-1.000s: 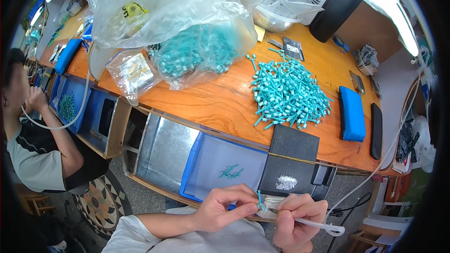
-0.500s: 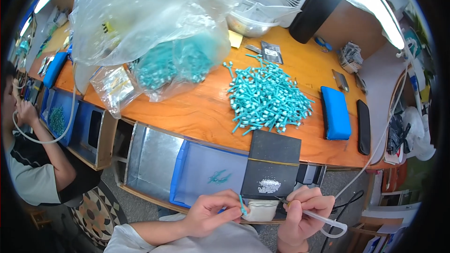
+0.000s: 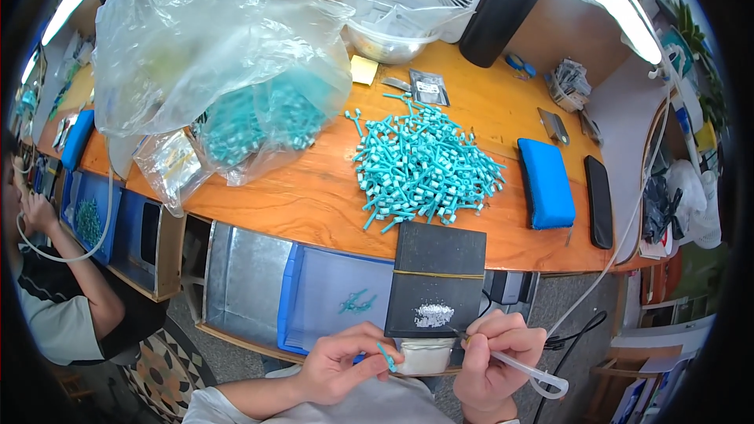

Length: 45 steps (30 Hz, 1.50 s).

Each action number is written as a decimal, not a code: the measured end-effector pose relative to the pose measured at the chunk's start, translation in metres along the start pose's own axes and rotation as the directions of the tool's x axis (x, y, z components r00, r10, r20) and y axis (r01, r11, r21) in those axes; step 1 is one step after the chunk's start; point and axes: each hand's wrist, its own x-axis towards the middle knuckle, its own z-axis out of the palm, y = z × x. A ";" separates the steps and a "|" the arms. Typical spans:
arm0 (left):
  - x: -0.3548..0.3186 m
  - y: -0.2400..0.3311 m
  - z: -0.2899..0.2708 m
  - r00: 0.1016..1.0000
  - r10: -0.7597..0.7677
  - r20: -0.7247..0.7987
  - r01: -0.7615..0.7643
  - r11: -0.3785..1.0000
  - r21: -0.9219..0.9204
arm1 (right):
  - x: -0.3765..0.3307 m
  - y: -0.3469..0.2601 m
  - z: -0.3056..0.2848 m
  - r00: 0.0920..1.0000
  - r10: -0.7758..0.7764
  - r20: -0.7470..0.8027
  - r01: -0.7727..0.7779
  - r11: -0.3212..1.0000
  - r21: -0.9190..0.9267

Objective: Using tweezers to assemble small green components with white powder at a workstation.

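Note:
Pinched in my left hand [image 3: 343, 367] is a small teal stick-like piece [image 3: 386, 356], tilted, its lower end by my fingertips. My right hand [image 3: 493, 357] is closed around a slim pen-like tool with a thin dark tip, and a clear tube [image 3: 542, 378] loops from its back end. That tip is beside a heap of tiny sparkling stones [image 3: 434, 315] on a black block [image 3: 438, 267] with a yellow band across it. Below the block's near edge, between my hands, is a white padded bundle [image 3: 425, 350].
A large pile of teal pieces [image 3: 424, 165] lies on the wooden table [image 3: 275, 202]. Left of it stands a clear bag [image 3: 212, 39] of more. A blue tray [image 3: 314, 271] in the open drawer holds a few pieces. A blue case [image 3: 546, 183] lies right. Another person [image 3: 67, 298] sits far left.
The whole scene has shifted slightly left in the picture. The teal piece in my left hand leans more than before. Both hands keep their grips, and the tool tip stays near the stones.

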 end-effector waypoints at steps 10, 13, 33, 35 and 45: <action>0.000 -0.003 -0.002 0.999 0.052 0.018 -0.052 0.998 0.024 | -0.007 -0.009 -0.009 0.958 -0.153 0.242 0.063 0.937 0.343; 0.001 -0.004 -0.002 0.998 0.059 0.008 -0.059 0.997 0.058 | -0.019 -0.005 0.004 0.962 -0.214 0.171 0.118 0.887 0.446; 0.001 -0.004 0.000 0.994 0.113 -0.010 -0.110 0.980 0.164 | -0.019 -0.002 0.014 0.882 -0.448 0.147 0.384 0.864 0.327; 0.001 -0.003 0.001 0.993 0.120 -0.009 -0.117 0.977 0.177 | -0.019 -0.002 0.012 0.873 -0.459 0.166 0.390 0.860 0.328; 0.002 0.000 0.001 0.986 0.164 -0.010 -0.157 0.958 0.242 | -0.014 -0.004 0.010 0.840 -0.490 0.234 0.415 0.857 0.307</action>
